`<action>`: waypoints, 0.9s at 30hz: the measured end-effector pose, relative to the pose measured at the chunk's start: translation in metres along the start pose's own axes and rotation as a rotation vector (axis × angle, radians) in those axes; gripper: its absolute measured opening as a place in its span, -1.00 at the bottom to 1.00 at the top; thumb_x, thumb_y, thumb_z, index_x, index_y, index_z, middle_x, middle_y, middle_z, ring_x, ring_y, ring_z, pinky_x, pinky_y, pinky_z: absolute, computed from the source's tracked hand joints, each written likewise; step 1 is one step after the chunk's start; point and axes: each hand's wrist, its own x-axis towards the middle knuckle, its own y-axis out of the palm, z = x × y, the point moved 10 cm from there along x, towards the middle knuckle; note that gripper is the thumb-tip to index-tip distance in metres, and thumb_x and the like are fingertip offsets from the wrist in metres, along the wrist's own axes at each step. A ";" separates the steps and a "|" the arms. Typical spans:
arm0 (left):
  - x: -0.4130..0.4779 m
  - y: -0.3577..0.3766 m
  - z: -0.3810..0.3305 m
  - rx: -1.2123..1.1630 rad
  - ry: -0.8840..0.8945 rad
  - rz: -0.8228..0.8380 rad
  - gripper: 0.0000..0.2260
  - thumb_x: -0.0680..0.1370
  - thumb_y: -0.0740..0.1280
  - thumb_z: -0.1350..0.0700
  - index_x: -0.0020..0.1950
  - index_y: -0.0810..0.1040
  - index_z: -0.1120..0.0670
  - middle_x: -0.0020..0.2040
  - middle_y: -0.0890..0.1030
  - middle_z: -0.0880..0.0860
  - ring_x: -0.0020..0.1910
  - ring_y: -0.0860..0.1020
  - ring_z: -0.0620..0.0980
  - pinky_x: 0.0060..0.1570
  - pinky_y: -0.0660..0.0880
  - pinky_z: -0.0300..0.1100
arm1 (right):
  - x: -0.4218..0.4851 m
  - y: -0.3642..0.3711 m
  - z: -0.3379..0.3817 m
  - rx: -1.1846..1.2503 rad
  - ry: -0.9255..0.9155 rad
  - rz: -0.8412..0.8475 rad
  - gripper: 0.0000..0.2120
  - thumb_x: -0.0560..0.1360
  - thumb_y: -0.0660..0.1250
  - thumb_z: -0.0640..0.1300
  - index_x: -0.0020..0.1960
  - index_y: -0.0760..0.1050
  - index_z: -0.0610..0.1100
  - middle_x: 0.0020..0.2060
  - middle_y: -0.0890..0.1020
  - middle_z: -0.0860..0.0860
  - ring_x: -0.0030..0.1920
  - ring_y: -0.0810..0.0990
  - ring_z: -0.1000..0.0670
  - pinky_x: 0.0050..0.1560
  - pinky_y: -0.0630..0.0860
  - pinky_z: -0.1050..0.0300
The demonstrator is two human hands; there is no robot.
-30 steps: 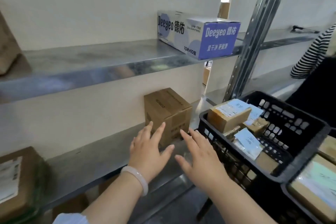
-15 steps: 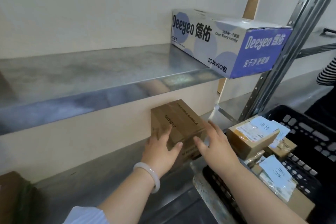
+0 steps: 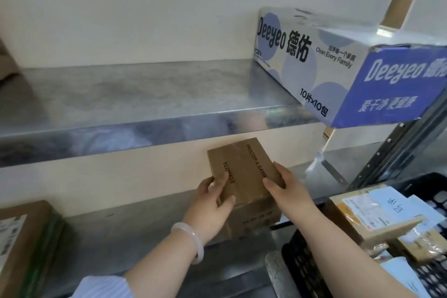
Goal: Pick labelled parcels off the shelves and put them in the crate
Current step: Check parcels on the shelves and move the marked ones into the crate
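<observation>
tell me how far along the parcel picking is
Done: several labelled parcels lie in the black crate. In hand: the left hand and right hand grip the brown Procter & Gamble carton at the lower shelf, not yet in the crate. Left: moving it over; the Deeyeo box above and a labelled carton at far left sit on the shelves.
</observation>
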 end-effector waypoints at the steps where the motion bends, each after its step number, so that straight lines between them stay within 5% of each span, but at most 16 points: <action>1: -0.001 -0.006 0.000 0.008 -0.023 -0.033 -0.49 0.62 0.18 -0.17 0.55 0.11 -0.26 0.52 0.13 -0.09 0.41 0.35 -0.02 0.29 0.24 -0.31 | -0.002 0.002 0.006 0.026 -0.047 -0.013 -0.64 0.61 0.17 0.13 0.38 0.24 0.20 0.24 0.45 0.13 0.13 0.44 0.12 0.15 0.43 0.13; 5: 0.000 -0.031 0.014 -0.034 -0.173 -0.095 -0.32 0.49 0.29 -0.32 0.54 0.23 -0.12 0.41 0.36 0.00 0.30 0.46 0.05 0.30 0.40 -0.17 | -0.009 0.026 0.024 0.157 -0.209 0.035 -0.57 0.53 0.18 0.26 0.39 0.31 0.28 0.27 0.47 0.22 0.24 0.47 0.20 0.23 0.46 0.13; 8: -0.001 -0.045 0.029 -0.189 -0.288 -0.116 -0.13 0.30 0.37 -0.46 0.50 0.31 -0.08 0.37 0.47 0.01 0.25 0.51 0.07 0.22 0.47 -0.14 | -0.019 0.046 0.041 0.168 -0.269 0.110 -0.55 0.57 0.13 0.25 0.45 0.30 0.24 0.37 0.35 0.25 0.35 0.32 0.23 0.38 0.29 0.15; 13: -0.011 -0.057 0.040 -0.292 -0.372 -0.136 0.10 0.17 0.39 -0.51 0.59 0.06 -0.13 0.48 0.38 0.02 0.35 0.46 0.09 0.22 0.41 -0.18 | -0.026 0.072 0.065 0.103 -0.388 0.259 -0.60 0.59 0.10 0.23 0.41 0.32 0.27 0.36 0.29 0.35 0.39 0.19 0.32 0.35 0.07 0.41; 17: -0.019 -0.061 0.056 -0.427 -0.410 -0.150 -0.11 0.38 0.39 -0.35 0.59 0.06 -0.14 0.44 0.42 0.03 0.18 0.50 0.07 0.15 0.46 -0.13 | -0.011 0.064 0.048 0.126 -0.321 0.183 -0.60 0.61 0.21 0.06 0.44 0.33 0.14 0.33 0.37 0.21 0.40 0.29 0.17 0.33 0.18 0.29; 19: -0.024 -0.062 0.062 -0.508 -0.403 -0.153 -0.17 0.42 0.38 -0.30 0.59 0.09 -0.14 0.38 0.46 0.03 0.07 0.52 0.01 0.00 0.50 -0.15 | 0.003 0.051 0.022 0.106 -0.163 0.077 -0.48 0.59 0.26 0.02 0.51 0.24 0.00 0.39 0.36 0.03 0.44 0.28 0.02 0.35 0.22 0.18; 21: -0.029 -0.062 0.069 -0.532 -0.392 -0.177 -0.25 0.46 0.36 -0.28 0.58 0.14 -0.16 0.34 0.49 0.00 0.07 0.54 -0.02 -0.05 0.51 -0.17 | 0.007 0.060 -0.006 0.079 0.025 0.152 -0.39 0.58 0.25 0.09 0.56 0.14 -0.04 0.48 0.29 -0.04 0.45 0.29 -0.07 0.41 0.26 0.02; 24: -0.034 -0.066 0.077 -0.526 -0.374 -0.260 -0.39 0.50 0.34 -0.24 0.53 0.27 -0.19 0.33 0.52 -0.04 0.23 0.52 0.04 0.28 0.46 -0.02 | 0.000 0.081 -0.018 0.144 0.099 0.281 -0.58 0.62 0.18 0.09 0.42 0.39 -0.04 0.25 0.55 0.02 0.16 0.48 0.04 0.16 0.40 0.10; 27: -0.036 -0.071 0.075 -0.448 -0.331 -0.325 -0.70 0.55 0.30 -0.15 0.29 0.51 -0.27 0.19 0.62 -0.07 0.14 0.58 -0.02 0.26 0.48 -0.03 | -0.004 0.068 -0.005 0.251 0.011 0.168 -0.74 0.62 0.19 0.02 0.29 0.46 0.04 0.03 0.57 0.15 -0.02 0.50 0.13 -0.07 0.41 0.23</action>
